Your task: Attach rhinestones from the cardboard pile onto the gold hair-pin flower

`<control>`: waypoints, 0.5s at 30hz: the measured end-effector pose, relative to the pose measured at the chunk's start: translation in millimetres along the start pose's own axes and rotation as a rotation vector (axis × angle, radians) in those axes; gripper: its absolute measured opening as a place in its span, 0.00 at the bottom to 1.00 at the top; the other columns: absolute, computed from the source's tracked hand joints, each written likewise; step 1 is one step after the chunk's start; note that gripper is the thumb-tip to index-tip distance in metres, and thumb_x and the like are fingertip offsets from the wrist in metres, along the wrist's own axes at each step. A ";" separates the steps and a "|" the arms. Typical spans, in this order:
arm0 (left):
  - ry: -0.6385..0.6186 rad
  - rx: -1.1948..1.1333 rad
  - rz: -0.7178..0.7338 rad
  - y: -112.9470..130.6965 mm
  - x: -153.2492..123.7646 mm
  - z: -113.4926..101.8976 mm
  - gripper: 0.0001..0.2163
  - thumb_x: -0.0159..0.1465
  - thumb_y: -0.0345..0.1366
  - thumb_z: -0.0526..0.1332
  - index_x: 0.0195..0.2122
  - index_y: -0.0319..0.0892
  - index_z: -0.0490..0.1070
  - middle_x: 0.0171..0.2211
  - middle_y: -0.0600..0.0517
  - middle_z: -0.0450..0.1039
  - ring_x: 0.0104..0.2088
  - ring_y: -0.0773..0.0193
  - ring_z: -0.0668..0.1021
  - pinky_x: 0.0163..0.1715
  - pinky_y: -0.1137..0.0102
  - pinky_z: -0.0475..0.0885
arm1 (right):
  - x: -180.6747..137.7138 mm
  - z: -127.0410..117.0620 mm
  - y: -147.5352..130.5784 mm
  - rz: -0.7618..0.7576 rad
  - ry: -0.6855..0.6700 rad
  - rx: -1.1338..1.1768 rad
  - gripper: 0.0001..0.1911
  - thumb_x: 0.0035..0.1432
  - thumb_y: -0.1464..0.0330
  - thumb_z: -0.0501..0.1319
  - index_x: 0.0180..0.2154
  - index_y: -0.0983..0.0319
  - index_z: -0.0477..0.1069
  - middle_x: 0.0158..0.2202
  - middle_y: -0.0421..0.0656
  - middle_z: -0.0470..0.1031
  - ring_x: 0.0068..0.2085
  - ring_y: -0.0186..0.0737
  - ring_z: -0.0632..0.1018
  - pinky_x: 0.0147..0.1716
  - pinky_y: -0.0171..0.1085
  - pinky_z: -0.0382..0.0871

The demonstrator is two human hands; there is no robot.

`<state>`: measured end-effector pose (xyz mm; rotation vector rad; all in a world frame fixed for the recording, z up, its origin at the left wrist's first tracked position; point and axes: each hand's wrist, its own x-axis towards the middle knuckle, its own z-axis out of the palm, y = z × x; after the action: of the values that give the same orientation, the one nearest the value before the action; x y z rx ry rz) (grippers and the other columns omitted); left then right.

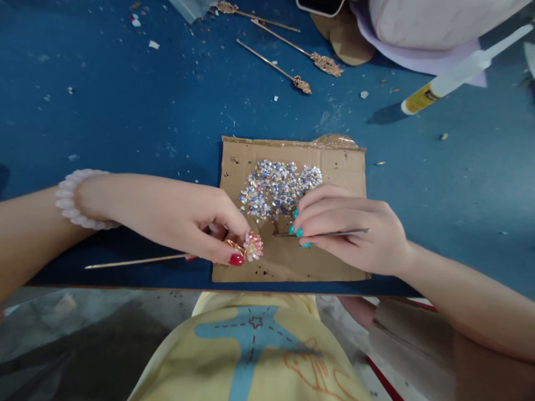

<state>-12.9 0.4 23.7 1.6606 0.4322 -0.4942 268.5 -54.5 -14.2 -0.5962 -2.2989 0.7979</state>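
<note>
My left hand (184, 223), with a pale bead bracelet on its wrist, is closed on a gold hairpin (134, 261). The hairpin's head bears a pink and clear crystal flower (253, 247), which sticks out past my thumb and forefinger. Its long bare stick runs out to the left beneath the hand. In my right hand (351, 231) the fingers pinch slim metal tweezers (330, 233), whose tip points left toward the flower, a short gap away. Both hands are over a cardboard sheet (292, 267). A spread of small shiny rhinestones (273, 186) in blue, silver and clear lies on it.
Three more gold hairpins (288, 75) lie at the back of the blue table (125, 100). A glue syringe (443, 83) with a yellow label stands at the right back, near a pale rounded object (434, 22). A phone-like object (321, 5) is at the top edge.
</note>
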 end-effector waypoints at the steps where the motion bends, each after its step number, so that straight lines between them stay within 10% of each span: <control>1: -0.002 0.003 0.000 -0.2 0.2 0.1 0.14 0.78 0.38 0.55 0.33 0.43 0.70 0.28 0.59 0.66 0.28 0.70 0.73 0.29 0.76 0.64 | 0.0 0.0 -0.1 0.001 -0.001 -0.001 0.04 0.69 0.73 0.67 0.40 0.59 0.77 0.35 0.41 0.85 0.44 0.40 0.85 0.49 0.44 0.82; 15: -0.015 -0.060 -0.024 -4.1 1.9 -1.7 0.13 0.73 0.38 0.58 0.29 0.46 0.67 0.29 0.55 0.76 0.23 0.67 0.80 0.23 0.76 0.70 | 2.9 -0.5 -6.3 0.026 0.073 0.060 0.07 0.68 0.77 0.67 0.39 0.59 0.77 0.35 0.40 0.85 0.42 0.39 0.84 0.50 0.43 0.83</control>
<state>-13.4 2.7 19.4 1.5944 0.4517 -0.5062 265.5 -57.2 -8.5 -0.6188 -2.1971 0.8405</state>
